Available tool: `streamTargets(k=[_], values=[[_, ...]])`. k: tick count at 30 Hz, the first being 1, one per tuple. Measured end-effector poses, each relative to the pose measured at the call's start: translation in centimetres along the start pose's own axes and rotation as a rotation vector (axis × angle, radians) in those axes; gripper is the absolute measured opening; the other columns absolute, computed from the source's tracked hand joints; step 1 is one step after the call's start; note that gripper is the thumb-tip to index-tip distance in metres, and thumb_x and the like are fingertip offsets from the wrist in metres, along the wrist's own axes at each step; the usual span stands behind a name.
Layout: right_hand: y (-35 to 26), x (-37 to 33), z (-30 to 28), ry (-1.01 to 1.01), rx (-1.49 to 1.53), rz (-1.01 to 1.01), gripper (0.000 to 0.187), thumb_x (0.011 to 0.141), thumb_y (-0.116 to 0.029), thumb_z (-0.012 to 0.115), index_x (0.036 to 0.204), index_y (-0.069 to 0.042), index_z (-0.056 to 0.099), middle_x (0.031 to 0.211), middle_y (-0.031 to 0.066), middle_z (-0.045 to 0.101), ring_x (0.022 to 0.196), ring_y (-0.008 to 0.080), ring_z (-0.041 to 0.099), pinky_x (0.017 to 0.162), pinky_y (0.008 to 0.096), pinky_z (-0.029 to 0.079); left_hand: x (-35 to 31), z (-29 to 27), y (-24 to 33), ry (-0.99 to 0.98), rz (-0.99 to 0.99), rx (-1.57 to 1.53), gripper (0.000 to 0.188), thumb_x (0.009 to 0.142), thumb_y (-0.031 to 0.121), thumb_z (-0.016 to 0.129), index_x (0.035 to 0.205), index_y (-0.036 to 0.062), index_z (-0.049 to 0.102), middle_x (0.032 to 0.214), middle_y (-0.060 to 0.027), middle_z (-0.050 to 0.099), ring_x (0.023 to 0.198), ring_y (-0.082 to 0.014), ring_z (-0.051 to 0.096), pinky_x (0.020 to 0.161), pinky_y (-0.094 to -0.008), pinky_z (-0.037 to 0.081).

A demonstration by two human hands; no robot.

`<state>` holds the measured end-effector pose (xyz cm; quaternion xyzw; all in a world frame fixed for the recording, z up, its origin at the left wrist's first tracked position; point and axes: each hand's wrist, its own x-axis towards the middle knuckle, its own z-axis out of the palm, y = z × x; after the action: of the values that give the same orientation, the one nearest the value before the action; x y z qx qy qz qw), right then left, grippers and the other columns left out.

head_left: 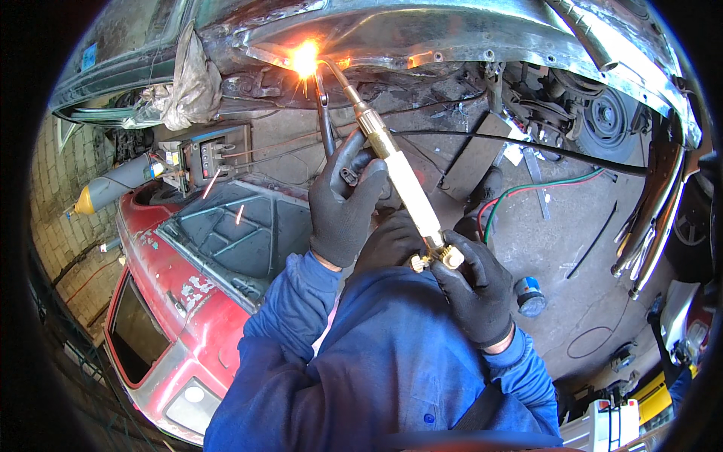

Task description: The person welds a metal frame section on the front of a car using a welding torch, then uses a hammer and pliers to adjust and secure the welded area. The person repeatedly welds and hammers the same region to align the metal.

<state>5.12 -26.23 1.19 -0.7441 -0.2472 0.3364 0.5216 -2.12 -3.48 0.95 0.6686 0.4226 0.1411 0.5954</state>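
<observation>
A gas welding torch with a pale handle and brass fittings slants up and left in front of me. My right hand, in a black glove, is closed round its lower end by the brass valve knobs. My gloved left hand is closed on dark-handled pliers, beside the torch's neck. The plier tips and the bent nozzle reach a bright orange glow at the lower edge of a bare metal car body panel. The glare hides what the plier jaws touch.
To the left stand a red car body, a grey gas cylinder with a yellow end and a boxy machine. Red and green hoses cross at right, near a blue-labelled can and a wheel. Metal strips hang far right.
</observation>
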Motion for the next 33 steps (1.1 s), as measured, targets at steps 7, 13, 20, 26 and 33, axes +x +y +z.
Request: streamTargets(k=[7, 13, 20, 26, 33], values=[[-0.18, -0.03, 0.02, 0.002, 0.033, 0.031, 0.046, 0.09, -0.011, 0.087, 0.133, -0.002, 0.072, 0.108, 0.0146, 0.077, 0.082, 0.0187, 0.07, 0.074, 0.0318, 0.056, 0.03, 0.04, 0.0, 0.007, 0.031, 0.021, 0.052, 0.106, 0.006, 0.068, 0.155, -0.0017, 0.055, 0.119, -0.0066, 0.073, 0.102, -0.0088, 0.067, 0.088, -0.0257, 0.057], [-0.3, 0.06, 0.01, 0.008, 0.04, 0.031, 0.045, 0.091, -0.009, 0.085, 0.133, -0.002, 0.072, 0.107, 0.0138, 0.076, 0.079, 0.0162, 0.068, 0.072, 0.0312, 0.055, 0.03, -0.01, 0.14, -0.002, 0.013, 0.032, 0.052, 0.106, 0.005, 0.068, 0.155, -0.0023, 0.055, 0.121, -0.0062, 0.072, 0.103, -0.008, 0.066, 0.087, -0.0243, 0.056], [-0.21, 0.01, -0.15, -0.02, 0.022, 0.049, 0.051, 0.088, -0.017, 0.091, 0.133, -0.004, 0.071, 0.113, 0.0151, 0.077, 0.09, 0.0238, 0.075, 0.079, 0.033, 0.058, 0.08, 0.12, -0.03, 0.011, 0.036, 0.015, 0.051, 0.106, 0.005, 0.068, 0.155, -0.0022, 0.055, 0.119, -0.0061, 0.072, 0.102, -0.0078, 0.066, 0.086, -0.0242, 0.056], [-0.31, 0.09, -0.17, -0.006, 0.041, 0.035, 0.046, 0.091, -0.009, 0.084, 0.134, -0.001, 0.072, 0.11, 0.015, 0.077, 0.087, 0.0184, 0.072, 0.078, 0.0316, 0.057, 0.05, -0.02, -0.09, 0.0, 0.027, 0.037, 0.05, 0.106, 0.004, 0.067, 0.154, -0.0027, 0.056, 0.12, -0.0072, 0.073, 0.102, -0.0086, 0.067, 0.087, -0.0254, 0.057], [-0.36, 0.16, -0.1, -0.003, 0.054, 0.03, 0.046, 0.091, -0.008, 0.084, 0.134, -0.001, 0.072, 0.111, 0.0156, 0.077, 0.087, 0.0191, 0.073, 0.078, 0.0318, 0.057, 0.11, 0.12, -0.06, 0.019, 0.03, -0.002, 0.05, 0.105, 0.004, 0.068, 0.154, -0.0028, 0.056, 0.119, -0.0069, 0.073, 0.101, -0.0083, 0.067, 0.085, -0.0248, 0.057]])
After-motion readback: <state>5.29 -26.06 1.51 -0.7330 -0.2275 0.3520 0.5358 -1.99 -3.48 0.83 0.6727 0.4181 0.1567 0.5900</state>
